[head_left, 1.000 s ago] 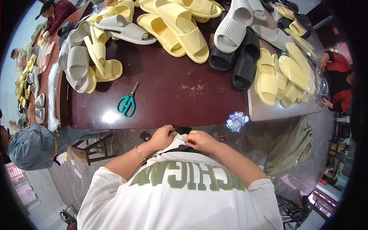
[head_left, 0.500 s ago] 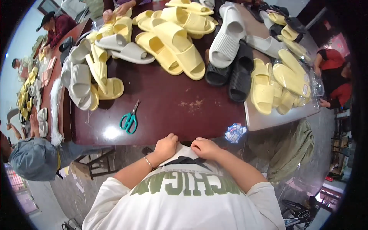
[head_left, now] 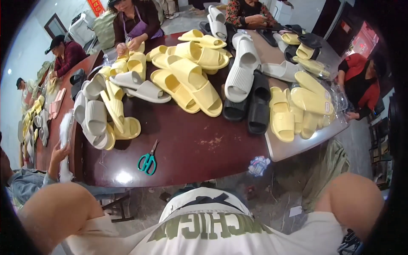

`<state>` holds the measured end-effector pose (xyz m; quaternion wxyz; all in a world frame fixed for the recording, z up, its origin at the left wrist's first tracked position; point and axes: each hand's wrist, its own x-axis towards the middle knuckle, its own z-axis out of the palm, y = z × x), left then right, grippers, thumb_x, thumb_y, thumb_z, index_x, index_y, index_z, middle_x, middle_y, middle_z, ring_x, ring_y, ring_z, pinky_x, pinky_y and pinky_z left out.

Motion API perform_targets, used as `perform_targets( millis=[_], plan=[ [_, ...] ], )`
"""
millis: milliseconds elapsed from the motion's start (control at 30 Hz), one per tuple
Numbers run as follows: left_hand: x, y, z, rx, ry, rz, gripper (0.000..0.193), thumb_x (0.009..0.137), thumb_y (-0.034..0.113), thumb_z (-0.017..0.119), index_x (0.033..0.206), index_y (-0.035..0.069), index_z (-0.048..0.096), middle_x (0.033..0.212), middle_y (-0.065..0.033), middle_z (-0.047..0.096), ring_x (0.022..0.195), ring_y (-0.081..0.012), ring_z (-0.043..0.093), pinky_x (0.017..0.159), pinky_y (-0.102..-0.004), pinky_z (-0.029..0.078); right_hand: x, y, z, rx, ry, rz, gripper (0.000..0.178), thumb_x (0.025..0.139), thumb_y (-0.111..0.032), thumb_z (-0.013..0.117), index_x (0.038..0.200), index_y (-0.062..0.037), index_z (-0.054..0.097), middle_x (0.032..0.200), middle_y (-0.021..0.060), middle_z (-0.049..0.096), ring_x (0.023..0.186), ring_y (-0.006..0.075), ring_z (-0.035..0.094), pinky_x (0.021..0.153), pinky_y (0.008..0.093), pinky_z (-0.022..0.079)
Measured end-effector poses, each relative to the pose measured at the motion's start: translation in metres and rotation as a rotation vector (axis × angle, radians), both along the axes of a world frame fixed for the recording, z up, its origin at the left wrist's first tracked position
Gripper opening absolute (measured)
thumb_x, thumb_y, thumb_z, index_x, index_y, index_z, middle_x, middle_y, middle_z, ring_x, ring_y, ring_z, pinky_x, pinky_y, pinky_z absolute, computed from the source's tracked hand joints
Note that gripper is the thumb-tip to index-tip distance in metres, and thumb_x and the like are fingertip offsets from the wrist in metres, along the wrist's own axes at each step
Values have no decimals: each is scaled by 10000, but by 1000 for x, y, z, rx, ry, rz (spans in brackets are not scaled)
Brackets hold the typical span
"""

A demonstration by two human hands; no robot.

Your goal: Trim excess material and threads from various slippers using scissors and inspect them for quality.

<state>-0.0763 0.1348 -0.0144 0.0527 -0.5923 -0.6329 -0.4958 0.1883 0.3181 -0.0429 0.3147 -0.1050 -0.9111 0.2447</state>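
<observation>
We can't see either hand, both cut off by the lower edge; only bare upper arms (head_left: 55,212) show.

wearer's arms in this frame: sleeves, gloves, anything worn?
Only the two bare upper arms show, the left arm and the right arm, rounded at the lower corners. Short white sleeves of a T-shirt with green block lettering. Neither hand is in view, so gloves or wristwear cannot be told.

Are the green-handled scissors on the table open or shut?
Shut, as far as visible: the scissors lie flat on the dark table, blades together in a single line, untouched.
</observation>
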Motion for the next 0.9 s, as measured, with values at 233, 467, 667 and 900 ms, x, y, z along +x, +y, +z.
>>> perform_targets(
  millis=[233, 467, 667, 900],
  plan=[
    [-12, 4, 32, 232, 63, -78, 279, 809, 153, 582, 1064, 43, 570, 983, -70, 575, 891, -218, 562, 758, -346, 465, -13, 15, 21, 287, 87, -130, 153, 777, -122, 616, 909, -46, 611, 863, 71, 617, 826, 213, 585, 705, 289, 480],
    [-11, 16, 59, 605, 182, -205, 280, 821, 160, 567, 1079, 51, 567, 1022, -63, 564, 926, -211, 547, 779, -350, 453, -4, 36, 62, 710, 239, -310, 144, 793, -125, 596, 909, -40, 609, 884, 70, 612, 857, 210, 572, 716, 282, 476],
    [-9, 7, 67, 712, 160, -274, 281, 833, 166, 554, 1092, 58, 565, 1055, -57, 555, 957, -205, 535, 797, -353, 443, 0, 33, 72, 864, 240, -423, 141, 807, -127, 578, 909, -35, 608, 901, 68, 608, 884, 208, 562, 726, 276, 472],
    [25, -34, 65, 726, 9, -281, 283, 845, 172, 539, 1107, 67, 562, 1094, -50, 544, 992, -198, 520, 818, -357, 431, 30, 1, 76, 944, 108, -473, 142, 823, -130, 558, 909, -29, 606, 922, 66, 604, 916, 205, 549, 737, 269, 467]
  ],
)
